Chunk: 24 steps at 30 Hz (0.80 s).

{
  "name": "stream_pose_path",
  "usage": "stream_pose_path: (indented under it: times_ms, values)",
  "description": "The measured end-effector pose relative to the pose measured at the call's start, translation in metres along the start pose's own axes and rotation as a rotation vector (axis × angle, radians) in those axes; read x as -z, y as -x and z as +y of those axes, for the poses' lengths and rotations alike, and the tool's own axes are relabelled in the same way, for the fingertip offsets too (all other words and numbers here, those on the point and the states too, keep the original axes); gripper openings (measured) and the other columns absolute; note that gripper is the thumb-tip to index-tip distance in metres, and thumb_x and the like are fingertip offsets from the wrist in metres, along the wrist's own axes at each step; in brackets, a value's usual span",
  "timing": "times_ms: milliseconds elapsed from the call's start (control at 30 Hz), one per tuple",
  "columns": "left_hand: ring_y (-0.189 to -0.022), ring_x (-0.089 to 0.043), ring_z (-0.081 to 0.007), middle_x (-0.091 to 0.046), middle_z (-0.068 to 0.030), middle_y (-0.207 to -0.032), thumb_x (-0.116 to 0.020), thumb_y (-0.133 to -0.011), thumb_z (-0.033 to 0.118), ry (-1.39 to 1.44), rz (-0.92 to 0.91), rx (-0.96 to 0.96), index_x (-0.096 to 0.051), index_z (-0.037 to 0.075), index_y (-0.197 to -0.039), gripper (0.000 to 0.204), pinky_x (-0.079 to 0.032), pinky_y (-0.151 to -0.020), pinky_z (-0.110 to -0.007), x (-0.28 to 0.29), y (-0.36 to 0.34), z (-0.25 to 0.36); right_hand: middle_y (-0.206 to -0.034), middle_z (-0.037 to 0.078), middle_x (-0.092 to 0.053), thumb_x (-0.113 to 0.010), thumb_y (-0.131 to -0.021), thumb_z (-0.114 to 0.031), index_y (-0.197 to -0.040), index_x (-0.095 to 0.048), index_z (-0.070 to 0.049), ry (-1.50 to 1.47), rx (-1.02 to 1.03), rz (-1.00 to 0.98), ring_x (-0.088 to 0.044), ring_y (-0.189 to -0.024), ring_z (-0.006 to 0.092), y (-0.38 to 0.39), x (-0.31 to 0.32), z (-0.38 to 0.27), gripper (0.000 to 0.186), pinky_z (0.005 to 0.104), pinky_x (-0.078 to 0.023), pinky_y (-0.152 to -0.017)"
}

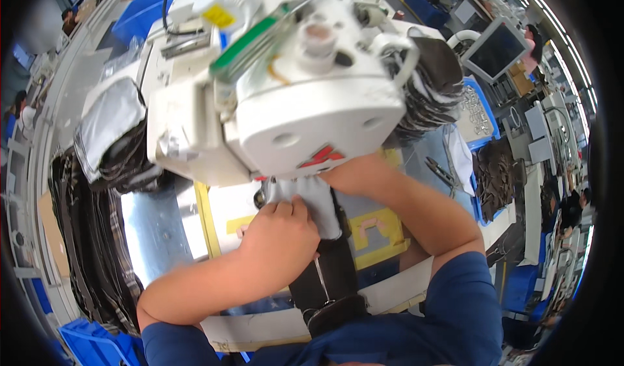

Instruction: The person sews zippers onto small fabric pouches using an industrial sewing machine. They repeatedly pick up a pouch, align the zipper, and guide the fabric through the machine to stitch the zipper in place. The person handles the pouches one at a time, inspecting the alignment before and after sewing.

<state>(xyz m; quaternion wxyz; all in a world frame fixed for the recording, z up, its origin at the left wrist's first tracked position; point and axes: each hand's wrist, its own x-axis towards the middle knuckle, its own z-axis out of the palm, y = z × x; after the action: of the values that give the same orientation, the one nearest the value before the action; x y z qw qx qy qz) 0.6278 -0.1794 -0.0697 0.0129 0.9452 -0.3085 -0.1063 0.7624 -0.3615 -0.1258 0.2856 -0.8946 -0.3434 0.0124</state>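
A white sewing machine [318, 119] stands right in front of me, its head over the work. Under it lies a light grey fabric piece [323, 205] with a dark edge, over a black strip of cloth [338, 275] that runs toward my body. My left hand [279, 236] is curled on the left side of the grey fabric, fingers bent and closed on it. My right hand [356, 174] reaches in at the far right of the fabric; the machine head hides its fingers. A thin pale cord or zipper [322, 278] runs along the black strip.
Dark folded garments [91, 236] hang at the left, below a grey and black cloth bundle [114, 132]. More dark pieces [432, 86] are stacked right of the machine. Scissors [442, 174], a blue tray of small metal parts [478, 112] and brown cloth pieces [497, 171] lie farther right.
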Motion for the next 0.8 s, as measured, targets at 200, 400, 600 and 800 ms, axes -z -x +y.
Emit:
stream_pose_path:
  times_ms: [200,400,600,800]
  values:
    - [-0.101,-0.075,-0.0347,-0.068,-0.0281,-0.127,-0.090,-0.076,0.048,0.071,-0.024,0.018,-0.071,-0.007,-0.115,0.070,-0.060,-0.091,-0.042,0.002,0.000,-0.001,-0.092,0.021,-0.077,-0.066,-0.089,-0.031,-0.095,-0.079,-0.005,0.019,-0.077,-0.054,-0.074,-0.092,0.0448,-0.005,-0.008,0.003,0.029,0.0542,-0.061,-0.083]
    - [-0.100,-0.074,-0.0333,-0.068,-0.0251,-0.125,-0.091,-0.075,0.048,0.073,0.001,0.003,-0.072,-0.004,-0.114,0.068,-0.061,-0.087,-0.042,0.004,-0.001,0.000,-0.087,0.024,-0.076,-0.068,-0.084,-0.027,-0.086,-0.079,-0.001,0.014,-0.110,-0.062,-0.075,-0.090,0.0453,-0.006,-0.014,0.012,0.028,0.0543,-0.061,-0.084]
    - [-0.101,-0.074,-0.0339,-0.067,-0.0256,-0.127,-0.091,-0.075,0.049,0.071,-0.128,0.027,-0.072,-0.004,-0.115,0.068,-0.060,-0.088,-0.043,0.011,-0.003,0.003,-0.090,0.025,-0.076,-0.069,-0.082,-0.025,-0.087,-0.079,-0.002,-0.008,-0.134,-0.133,-0.075,-0.091,0.0455,-0.004,-0.016,0.013,0.026,0.0544,-0.061,-0.085]
    - [-0.105,-0.073,-0.0374,-0.065,-0.0283,-0.132,-0.090,-0.077,0.049,0.099,0.057,-0.051,-0.071,-0.003,-0.122,0.071,-0.058,-0.094,-0.045,0.001,-0.001,-0.004,-0.092,0.027,-0.076,-0.068,-0.083,-0.023,-0.088,-0.078,0.001,0.052,-0.127,-0.151,-0.075,-0.092,0.0467,-0.010,-0.001,0.012,0.026,0.0549,-0.061,-0.086]
